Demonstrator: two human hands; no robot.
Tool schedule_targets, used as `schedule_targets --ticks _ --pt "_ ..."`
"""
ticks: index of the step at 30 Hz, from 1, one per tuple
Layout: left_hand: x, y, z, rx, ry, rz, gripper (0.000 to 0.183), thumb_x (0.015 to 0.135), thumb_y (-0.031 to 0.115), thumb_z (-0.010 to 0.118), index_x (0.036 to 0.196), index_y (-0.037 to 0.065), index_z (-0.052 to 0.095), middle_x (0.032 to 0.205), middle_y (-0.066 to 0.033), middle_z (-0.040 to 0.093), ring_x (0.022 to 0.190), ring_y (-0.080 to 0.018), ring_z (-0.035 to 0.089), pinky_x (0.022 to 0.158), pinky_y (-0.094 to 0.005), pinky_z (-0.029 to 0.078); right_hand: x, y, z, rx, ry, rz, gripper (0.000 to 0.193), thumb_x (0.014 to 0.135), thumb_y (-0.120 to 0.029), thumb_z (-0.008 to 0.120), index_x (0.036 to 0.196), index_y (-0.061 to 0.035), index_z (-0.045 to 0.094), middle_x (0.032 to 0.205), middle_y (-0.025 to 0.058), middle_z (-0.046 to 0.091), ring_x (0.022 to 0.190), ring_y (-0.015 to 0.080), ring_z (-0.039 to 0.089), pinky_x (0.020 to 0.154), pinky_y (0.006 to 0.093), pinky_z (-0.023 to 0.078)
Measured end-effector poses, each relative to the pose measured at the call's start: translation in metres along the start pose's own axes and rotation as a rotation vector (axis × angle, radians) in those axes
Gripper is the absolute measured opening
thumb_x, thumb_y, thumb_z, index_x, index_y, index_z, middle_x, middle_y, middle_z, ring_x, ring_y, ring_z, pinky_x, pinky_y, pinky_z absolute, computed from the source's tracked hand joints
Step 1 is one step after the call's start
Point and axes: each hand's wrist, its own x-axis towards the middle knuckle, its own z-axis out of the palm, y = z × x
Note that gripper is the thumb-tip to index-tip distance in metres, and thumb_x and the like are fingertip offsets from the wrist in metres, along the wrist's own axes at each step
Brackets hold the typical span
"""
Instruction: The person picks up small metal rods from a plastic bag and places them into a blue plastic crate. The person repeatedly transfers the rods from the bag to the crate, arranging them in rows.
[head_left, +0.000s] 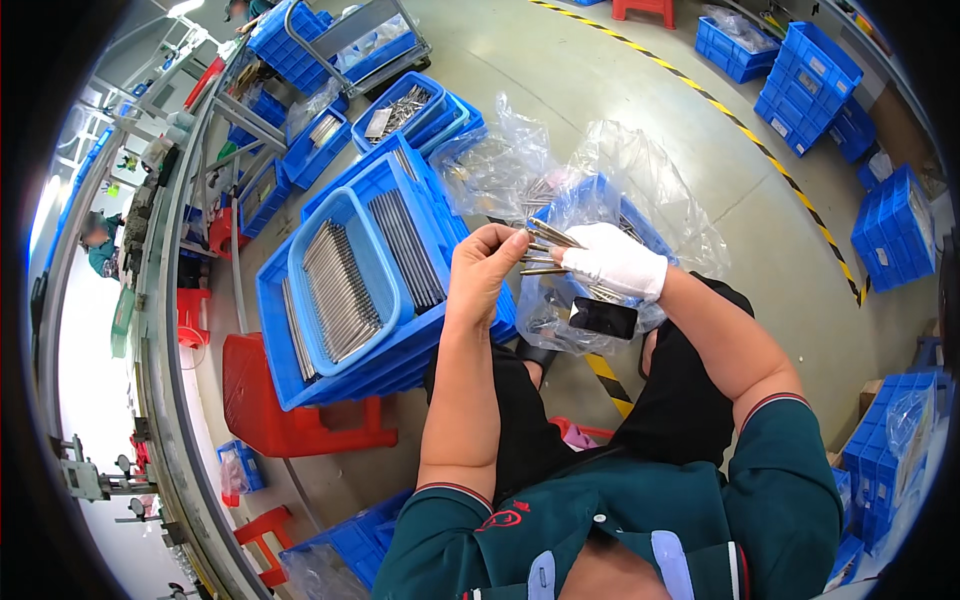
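My right hand (612,262), in a white glove with bare fingertips, is closed around several thin metal rods (555,236) that fan out to the left. My bare left hand (485,268) meets their left ends, thumb and forefinger pinched together there. Exactly how many rods the left fingers grip is hidden. Beneath the hands stands a blue crate (640,228) lined with clear plastic (640,160), with more metal rods inside. A black, phone-like slab (603,317) lies on the plastic near my right knee.
Left of me, a light-blue basket (390,290) of neatly rowed rods sits on a larger blue crate (330,393), above a red stool (262,385). More crates (405,85) and a trolley (330,45) stand beyond. Stacked blue crates (810,75) line the right side past striped floor tape (775,165).
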Motion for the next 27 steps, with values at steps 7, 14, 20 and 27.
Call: schedule_targets --ticks 7,14,20,27 --pt "-0.001 0.000 0.002 0.102 0.023 0.015 0.016 0.083 0.016 0.071 0.085 0.001 0.066 0.073 0.0020 0.060 0.068 -0.0044 0.048 0.064 -0.0196 0.036 0.003 0.009 0.004 -0.302 0.167 -0.157 0.028 0.088 -0.029 0.056 0.086 -0.0012 0.061 0.065 0.0097 0.053 0.060 0.0184 0.048 0.058 0.0330 0.041" --pt "0.000 -0.008 0.008 0.067 0.033 0.020 0.014 0.082 0.014 0.071 0.083 0.001 0.065 0.074 0.0014 0.060 0.069 -0.0048 0.049 0.064 -0.0197 0.037 0.001 0.010 0.009 -0.315 0.233 -0.175 0.025 0.087 -0.026 0.058 0.087 -0.0017 0.061 0.065 0.0119 0.054 0.060 0.0207 0.049 0.059 0.0341 0.041" --pt "0.002 -0.001 -0.003 0.083 0.174 0.105 0.016 0.083 0.015 0.070 0.086 -0.001 0.066 0.075 0.0005 0.061 0.068 -0.0054 0.050 0.063 -0.0198 0.038 0.002 0.005 0.000 -0.109 0.105 -0.071 0.032 0.087 -0.033 0.059 0.085 -0.0005 0.062 0.065 0.0085 0.055 0.060 0.0166 0.051 0.058 0.0320 0.041" --pt "0.001 0.000 0.002 -0.053 0.011 -0.005 0.018 0.082 0.017 0.071 0.086 0.000 0.066 0.077 -0.0003 0.063 0.071 -0.0062 0.052 0.068 -0.0220 0.039 -0.001 0.001 0.002 0.166 -0.090 0.071 0.030 0.090 -0.030 0.058 0.081 -0.0019 0.058 0.061 -0.0021 0.046 0.055 0.0060 0.039 0.048 0.0245 0.033"
